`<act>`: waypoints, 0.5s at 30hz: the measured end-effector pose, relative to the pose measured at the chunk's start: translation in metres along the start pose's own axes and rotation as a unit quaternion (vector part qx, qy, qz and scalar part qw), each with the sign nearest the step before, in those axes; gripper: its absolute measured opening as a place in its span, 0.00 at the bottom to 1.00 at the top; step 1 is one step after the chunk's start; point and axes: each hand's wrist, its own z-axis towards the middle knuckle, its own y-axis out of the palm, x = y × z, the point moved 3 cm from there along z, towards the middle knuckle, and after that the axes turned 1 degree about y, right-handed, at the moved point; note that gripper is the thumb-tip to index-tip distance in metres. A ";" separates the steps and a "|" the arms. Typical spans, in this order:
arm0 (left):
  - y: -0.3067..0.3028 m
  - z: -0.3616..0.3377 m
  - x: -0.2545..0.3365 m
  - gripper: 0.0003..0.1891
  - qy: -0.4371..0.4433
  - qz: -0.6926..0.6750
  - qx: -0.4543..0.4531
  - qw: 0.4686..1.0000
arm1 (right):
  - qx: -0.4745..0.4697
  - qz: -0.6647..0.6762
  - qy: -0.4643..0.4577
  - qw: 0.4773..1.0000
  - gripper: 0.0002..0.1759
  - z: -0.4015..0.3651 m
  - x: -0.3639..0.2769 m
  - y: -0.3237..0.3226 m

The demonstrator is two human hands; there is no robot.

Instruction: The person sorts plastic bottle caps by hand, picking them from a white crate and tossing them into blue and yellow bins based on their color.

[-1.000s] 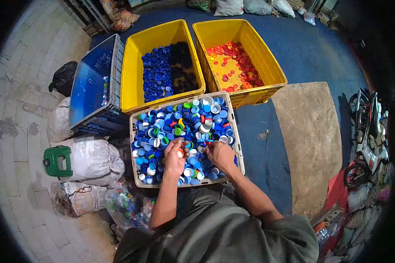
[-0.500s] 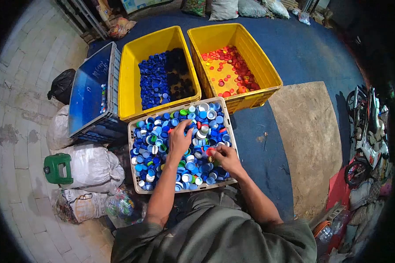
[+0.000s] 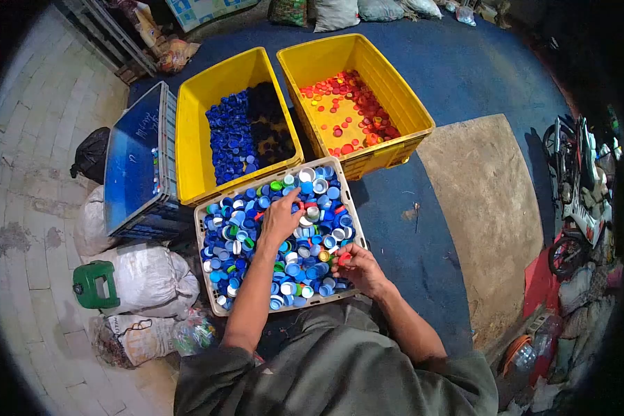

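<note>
Carpet: a blue carpet [image 3: 464,76] covers the floor, with a brown mat [image 3: 485,208] lying on it to the right.
Left bin: a yellow bin [image 3: 189,132] at the far side of the carpet holds dark blue and black caps.
Right bin: a second yellow bin [image 3: 395,90] stands just beside the first, its floor part covered with red and orange caps.
Crate: a blue crate [image 3: 128,166] leans at the carpet's left edge, against the left bin.
Basket: a pale basket [image 3: 200,256] sits in front of the person's knees, its far edge touching both bins, filled with mixed caps [image 3: 236,236], mostly blue and white.
Sacks: white sacks [image 3: 149,267] lie left of the basket, a green can [image 3: 93,284] beside them.
Left hand: the left hand [image 3: 281,216] lies on the caps in the middle of the basket, fingers stretched towards the far edge and close together; whether they grip a cap cannot be told.
Right hand: the right hand [image 3: 360,269] rests at the basket's near right corner, thumb and fingertips pinching a red cap [image 3: 343,258].
Red cap: held just above the mixed caps, near the basket's right edge.
</note>
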 end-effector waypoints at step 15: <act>-0.002 0.004 -0.002 0.24 -0.013 0.049 -0.030 0.998 | 0.002 -0.021 0.028 0.999 0.12 0.008 0.007 0.000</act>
